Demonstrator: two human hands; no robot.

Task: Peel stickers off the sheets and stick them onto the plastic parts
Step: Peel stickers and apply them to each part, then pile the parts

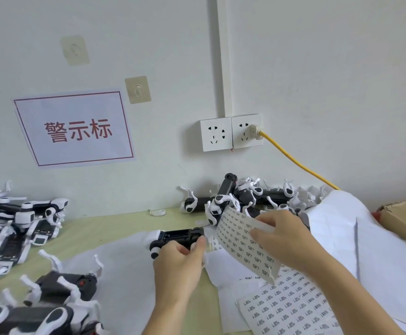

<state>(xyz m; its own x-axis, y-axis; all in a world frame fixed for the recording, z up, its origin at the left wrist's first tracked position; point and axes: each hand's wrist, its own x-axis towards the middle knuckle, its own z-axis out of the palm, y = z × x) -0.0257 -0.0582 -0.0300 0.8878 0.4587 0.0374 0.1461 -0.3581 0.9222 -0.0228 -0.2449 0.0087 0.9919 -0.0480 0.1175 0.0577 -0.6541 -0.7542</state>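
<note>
My left hand [176, 264] grips black plastic part [176, 236] mid-table; right hand [285, 240] fingers pinch lifted white sticker sheet [243, 245]. Risk: floppy sheet buckles, sticker lands crooked.

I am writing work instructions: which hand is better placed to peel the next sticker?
Probably the right hand: it already holds the lifted sticker sheet at its edge. The left hand is occupied gripping the black plastic part, steadying it for sticking.
</note>
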